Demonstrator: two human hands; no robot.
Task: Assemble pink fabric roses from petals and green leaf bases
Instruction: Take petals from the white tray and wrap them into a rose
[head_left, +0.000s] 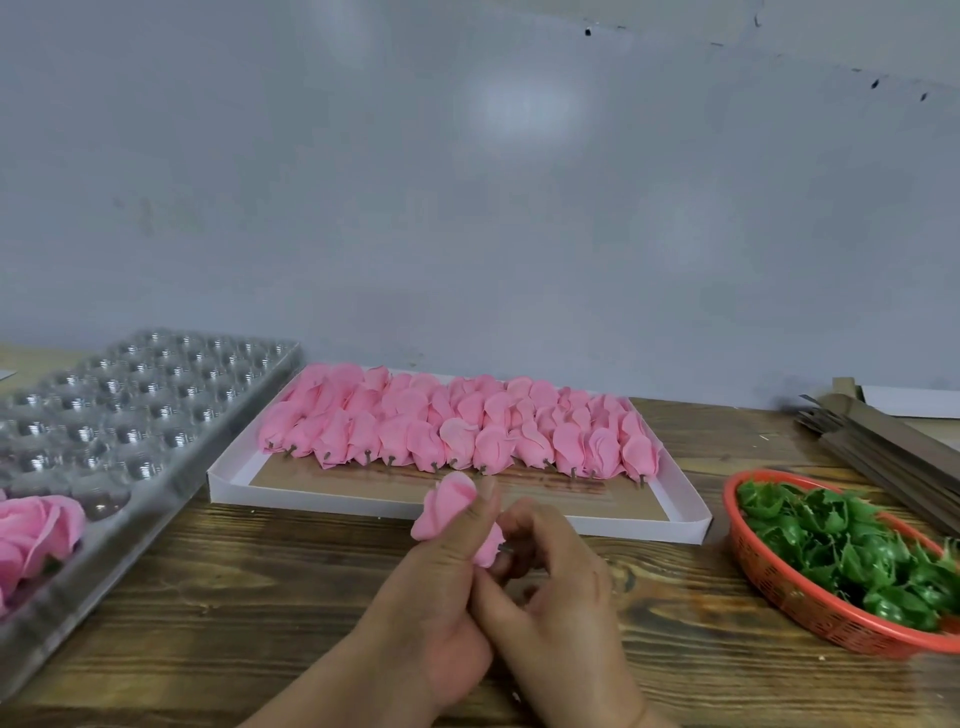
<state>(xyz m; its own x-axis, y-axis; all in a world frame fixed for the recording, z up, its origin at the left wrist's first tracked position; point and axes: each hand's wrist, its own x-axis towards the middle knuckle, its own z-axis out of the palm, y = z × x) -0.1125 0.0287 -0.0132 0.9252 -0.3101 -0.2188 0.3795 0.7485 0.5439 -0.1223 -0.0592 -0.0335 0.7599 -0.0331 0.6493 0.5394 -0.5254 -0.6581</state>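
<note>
Close by, over the wooden surface (260, 597), the left hand (441, 571) grips a pink petal bud (447, 506); the right hand (550, 571) pinches its stem end. Next, probably, a green leaf base (831, 530) from the red basket (779, 587); petals (457, 426) wait beyond.

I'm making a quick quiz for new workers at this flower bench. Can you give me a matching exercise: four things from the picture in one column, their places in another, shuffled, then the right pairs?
Things:
1. pink bud
2. green leaf bases
3. finished rose
4. rows of pink petal buds

Places:
A. in the clear plastic tray on the left
B. in the white flat box at the middle
C. held in the left hand, with the right hand at its stem end
D. in the red basket on the right

Pairs: 1-C, 2-D, 3-A, 4-B
</note>
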